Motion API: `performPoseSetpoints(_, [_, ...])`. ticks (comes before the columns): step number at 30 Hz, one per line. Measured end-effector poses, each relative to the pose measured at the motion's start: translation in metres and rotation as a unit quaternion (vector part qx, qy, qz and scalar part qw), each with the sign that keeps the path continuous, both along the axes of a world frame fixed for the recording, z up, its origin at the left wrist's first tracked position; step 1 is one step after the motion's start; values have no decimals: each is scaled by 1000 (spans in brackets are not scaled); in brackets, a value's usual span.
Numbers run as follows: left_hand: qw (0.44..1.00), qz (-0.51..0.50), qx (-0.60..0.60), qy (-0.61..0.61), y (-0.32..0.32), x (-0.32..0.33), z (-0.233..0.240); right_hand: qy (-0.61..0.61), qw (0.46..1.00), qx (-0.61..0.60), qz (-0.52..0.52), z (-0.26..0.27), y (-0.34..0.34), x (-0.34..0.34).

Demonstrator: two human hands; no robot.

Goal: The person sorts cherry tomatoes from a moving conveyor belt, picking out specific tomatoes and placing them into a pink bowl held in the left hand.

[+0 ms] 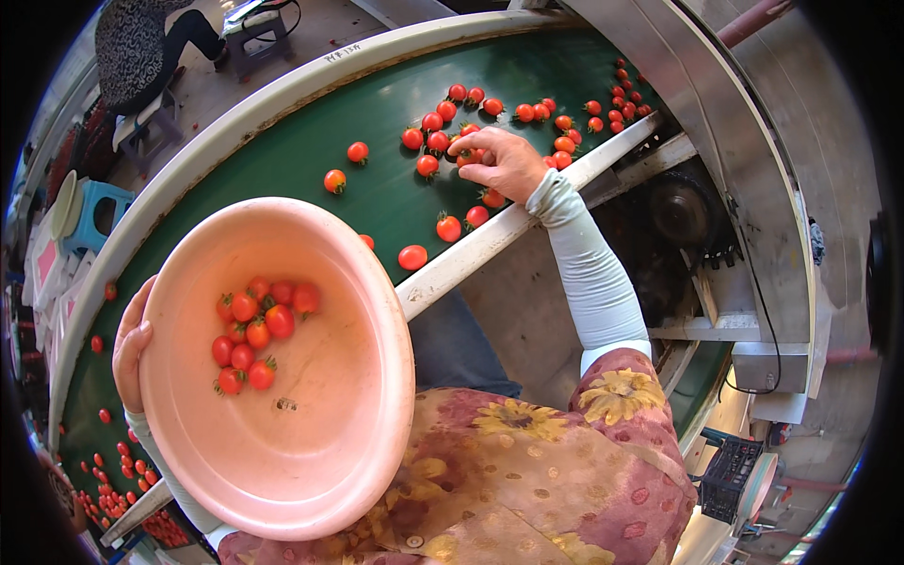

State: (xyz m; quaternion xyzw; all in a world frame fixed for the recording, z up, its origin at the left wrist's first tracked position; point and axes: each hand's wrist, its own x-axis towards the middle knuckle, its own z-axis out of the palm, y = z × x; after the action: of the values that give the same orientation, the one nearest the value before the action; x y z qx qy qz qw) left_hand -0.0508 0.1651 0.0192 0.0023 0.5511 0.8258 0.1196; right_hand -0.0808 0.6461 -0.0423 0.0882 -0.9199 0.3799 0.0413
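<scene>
My left hand (pixel 132 353) grips the left rim of a pink plastic basin (pixel 321 431), with its thumb over the edge. The basin is tilted towards me, and a small heap of red cherry tomatoes (pixel 280 321) lies inside on its left part. Over the green conveyor belt (pixel 275 169), my right hand (pixel 507 164) has its thumb and fingers curled around a cherry tomato (pixel 467 157). Other cherry tomatoes (pixel 427 166) lie loose on the belt close to these fingers, several with green calyxes. The basin hides part of the belt.
A white rail (pixel 480 258) borders the belt on my side. The far white edge (pixel 233 134) curves round. To the right stands a metal machine housing (pixel 748 169). At upper left a person (pixel 134 53) sits near a blue stool (pixel 99 212). More tomatoes (pixel 113 503) lie lower left.
</scene>
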Motion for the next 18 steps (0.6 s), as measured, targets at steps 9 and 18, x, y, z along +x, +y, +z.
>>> performPoseSetpoints(9, [999, -43, -11, 4, 7, 3, 10, -124, 899, -419, -20, 20, -5, 27])
performPoseSetpoints(18, [999, -37, 1, 6, 5, 7, 11, -71, 840, -537, 30, 55, -46, 50])
